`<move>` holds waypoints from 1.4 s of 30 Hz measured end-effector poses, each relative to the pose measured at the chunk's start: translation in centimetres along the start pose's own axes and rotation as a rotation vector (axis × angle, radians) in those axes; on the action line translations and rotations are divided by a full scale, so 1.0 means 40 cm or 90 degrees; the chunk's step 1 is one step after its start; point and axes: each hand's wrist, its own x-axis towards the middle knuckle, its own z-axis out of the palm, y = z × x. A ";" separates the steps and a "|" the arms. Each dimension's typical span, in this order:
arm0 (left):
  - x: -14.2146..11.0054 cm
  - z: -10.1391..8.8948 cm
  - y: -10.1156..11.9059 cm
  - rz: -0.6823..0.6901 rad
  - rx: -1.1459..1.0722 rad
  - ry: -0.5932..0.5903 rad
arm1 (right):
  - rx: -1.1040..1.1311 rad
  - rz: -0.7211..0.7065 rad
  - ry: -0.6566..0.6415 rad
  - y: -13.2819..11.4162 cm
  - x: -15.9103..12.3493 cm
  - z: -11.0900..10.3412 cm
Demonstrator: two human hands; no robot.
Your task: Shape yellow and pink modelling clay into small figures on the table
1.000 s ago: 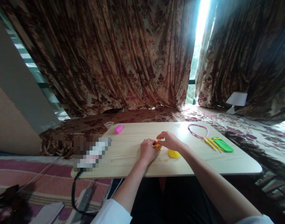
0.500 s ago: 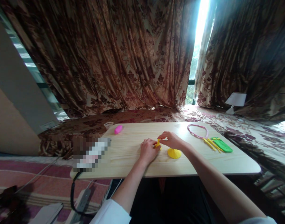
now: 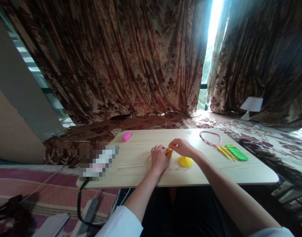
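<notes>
A small piece of yellow modelling clay (image 3: 169,150) stands up from the table between my hands. My left hand (image 3: 160,158) rests on the tabletop with its fingers curled around the lower part. From the right, my right hand (image 3: 182,147) pinches the upper end with thumb and forefinger. My fingers hide much of the piece's shape. Under my right wrist sits a larger yellow clay mound (image 3: 185,161), wide at its base, touched by neither hand.
The wooden table (image 3: 141,177) carries a pink clay lump (image 3: 126,136) at back left. On its right lie a pink twisted loop (image 3: 201,137), slim yellow tools (image 3: 223,151) and a flat green piece (image 3: 238,154). A blurred-out object (image 3: 99,164) with a black strap covers the left edge.
Both hands stay at the yellow clay. My left fingers have closed higher around it, and my right fingertips have shifted slightly at its top. The view has moved a little.
</notes>
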 end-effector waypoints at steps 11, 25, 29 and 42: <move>0.002 0.003 -0.005 0.000 0.003 -0.015 | 0.015 -0.018 0.028 0.002 0.000 0.003; 0.004 0.011 -0.009 -0.007 -0.017 -0.024 | -0.008 -0.050 0.048 -0.003 0.000 -0.004; 0.003 0.011 -0.010 -0.005 -0.027 -0.020 | -0.025 -0.051 0.049 -0.006 0.002 -0.006; 0.007 0.011 -0.014 -0.004 -0.074 -0.020 | -0.096 -0.084 0.059 0.002 -0.049 0.000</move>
